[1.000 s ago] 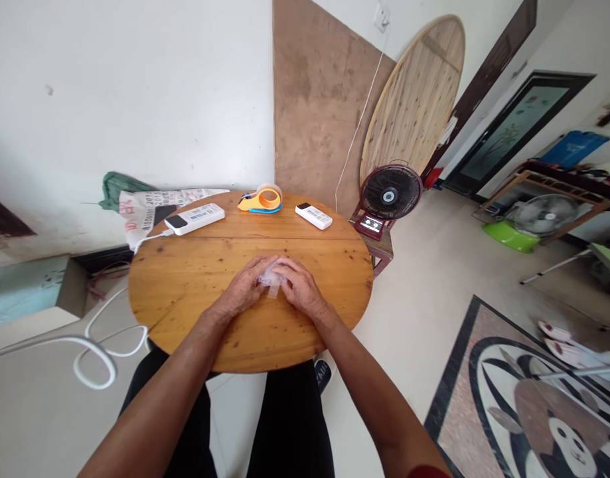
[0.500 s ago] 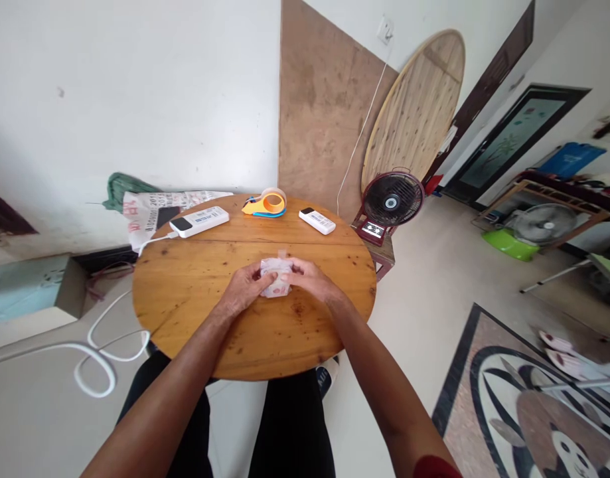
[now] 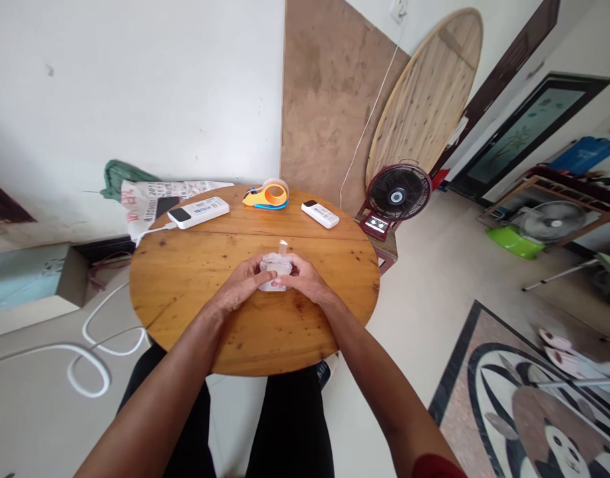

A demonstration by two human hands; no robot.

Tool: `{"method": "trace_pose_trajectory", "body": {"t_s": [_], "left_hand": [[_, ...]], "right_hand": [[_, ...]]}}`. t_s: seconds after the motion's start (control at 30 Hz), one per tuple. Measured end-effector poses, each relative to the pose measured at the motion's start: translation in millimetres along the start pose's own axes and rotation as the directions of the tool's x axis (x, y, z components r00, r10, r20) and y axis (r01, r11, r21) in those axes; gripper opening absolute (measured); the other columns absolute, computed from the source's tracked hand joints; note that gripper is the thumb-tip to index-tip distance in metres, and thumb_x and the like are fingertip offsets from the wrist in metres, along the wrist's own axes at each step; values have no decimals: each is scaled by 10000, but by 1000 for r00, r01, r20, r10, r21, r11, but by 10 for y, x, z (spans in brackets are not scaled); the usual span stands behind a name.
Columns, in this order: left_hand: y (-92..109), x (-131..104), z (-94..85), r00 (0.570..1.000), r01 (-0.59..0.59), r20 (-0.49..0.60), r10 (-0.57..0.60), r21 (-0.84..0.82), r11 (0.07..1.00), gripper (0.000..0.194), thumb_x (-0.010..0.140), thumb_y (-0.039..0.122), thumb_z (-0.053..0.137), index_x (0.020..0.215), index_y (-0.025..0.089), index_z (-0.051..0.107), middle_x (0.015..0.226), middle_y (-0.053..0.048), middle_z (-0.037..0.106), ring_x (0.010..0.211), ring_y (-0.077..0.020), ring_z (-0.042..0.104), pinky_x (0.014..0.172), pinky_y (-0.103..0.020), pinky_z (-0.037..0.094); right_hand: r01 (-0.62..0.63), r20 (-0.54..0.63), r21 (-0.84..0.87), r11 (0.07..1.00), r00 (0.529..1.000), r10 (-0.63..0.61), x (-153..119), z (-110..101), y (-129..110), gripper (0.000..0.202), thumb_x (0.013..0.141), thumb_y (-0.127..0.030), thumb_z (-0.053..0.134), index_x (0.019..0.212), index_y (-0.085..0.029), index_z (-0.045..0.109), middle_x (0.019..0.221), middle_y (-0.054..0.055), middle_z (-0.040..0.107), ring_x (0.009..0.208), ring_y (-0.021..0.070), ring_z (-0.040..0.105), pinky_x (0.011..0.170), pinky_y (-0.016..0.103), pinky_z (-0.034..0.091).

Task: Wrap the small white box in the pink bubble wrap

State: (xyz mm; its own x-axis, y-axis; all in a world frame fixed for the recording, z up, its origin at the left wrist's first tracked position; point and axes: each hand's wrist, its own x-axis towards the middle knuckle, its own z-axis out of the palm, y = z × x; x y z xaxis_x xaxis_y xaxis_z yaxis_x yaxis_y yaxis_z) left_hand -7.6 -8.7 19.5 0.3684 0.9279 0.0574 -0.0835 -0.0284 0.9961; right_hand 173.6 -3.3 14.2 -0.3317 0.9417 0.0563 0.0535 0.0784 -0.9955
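Observation:
A small whitish wrapped packet with faint reddish print is held at the middle of the round wooden table. My left hand grips its left side, thumb across the front. On the other side my right hand holds it the same way, with the two thumbs close together. From the packet's far edge a short strip of clear tape sticks up. What is inside the wrapping cannot be made out.
Toward the table's far edge lie an orange tape dispenser, a white device with a cable and a smaller white device. A dark red fan stands on a stool at the right. A printed sack is behind the table.
The packet has tilted in my hands, and the tape strip now stands up more. My right thumb has moved left across the packet. The camera view has shifted slightly.

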Motion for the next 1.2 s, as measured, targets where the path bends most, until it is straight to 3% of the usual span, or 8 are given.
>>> {"method": "trace_pose_trajectory", "body": {"t_s": [0.13, 0.27, 0.6, 0.77, 1.03, 1.2], "left_hand": [[-35, -4, -16, 1000, 22, 21, -20, -97, 995, 642, 636, 478, 795, 1146, 126, 631, 995, -95, 718, 842, -213, 657, 784, -329, 496], [-44, 3, -22, 999, 23, -25, -26, -111, 994, 648, 586, 499, 825, 1083, 127, 639, 949, -79, 718, 787, -189, 649, 753, -321, 497], [-137, 46, -35, 999, 4, -51, -7, -66, 998, 593, 652, 548, 769, 1064, 135, 661, 879, -52, 717, 703, -158, 625, 687, -292, 487], [-95, 44, 19, 995, -3, -100, 1, -18, 1000, 583, 632, 591, 758, 995, 139, 702, 814, -35, 714, 660, -148, 595, 621, -263, 458], [-26, 28, 60, 992, -36, -120, 45, 76, 996, 479, 694, 573, 706, 916, 149, 730, 731, -8, 682, 587, -120, 518, 552, -236, 401], [-50, 45, 46, 988, -29, -146, 40, 74, 997, 463, 700, 558, 707, 917, 148, 720, 734, -3, 673, 595, -115, 512, 557, -232, 397]], "right_hand": [[1, 4, 6, 1000, 1000, -1, -5, -4, 33, 560, 604, -338, 814, 1098, -179, 605, 957, 9, 685, 847, 155, 636, 767, 271, 521], [37, -1, 21, 999, 999, -37, -5, -9, 50, 523, 626, -364, 805, 1087, -180, 639, 982, 17, 691, 888, 163, 638, 826, 291, 511], [58, -78, -55, 997, 995, -62, 3, 2, 93, 468, 666, -421, 773, 1066, -185, 716, 993, 52, 723, 874, 178, 652, 828, 326, 517], [160, -109, -139, 977, 978, -176, 13, 0, 136, 399, 716, -461, 730, 1015, -197, 747, 1121, 79, 683, 963, 193, 638, 851, 327, 523], [302, -97, -460, 835, 918, -385, -17, 7, 173, 293, 855, -360, 608, 1079, -210, 721, 1188, 87, 635, 1098, 184, 600, 985, 326, 469], [325, -46, -594, 736, 900, -434, -63, 63, 102, 346, 913, -323, 518, 1217, -199, 624, 1246, 107, 602, 1166, 200, 561, 1035, 349, 430]]}}
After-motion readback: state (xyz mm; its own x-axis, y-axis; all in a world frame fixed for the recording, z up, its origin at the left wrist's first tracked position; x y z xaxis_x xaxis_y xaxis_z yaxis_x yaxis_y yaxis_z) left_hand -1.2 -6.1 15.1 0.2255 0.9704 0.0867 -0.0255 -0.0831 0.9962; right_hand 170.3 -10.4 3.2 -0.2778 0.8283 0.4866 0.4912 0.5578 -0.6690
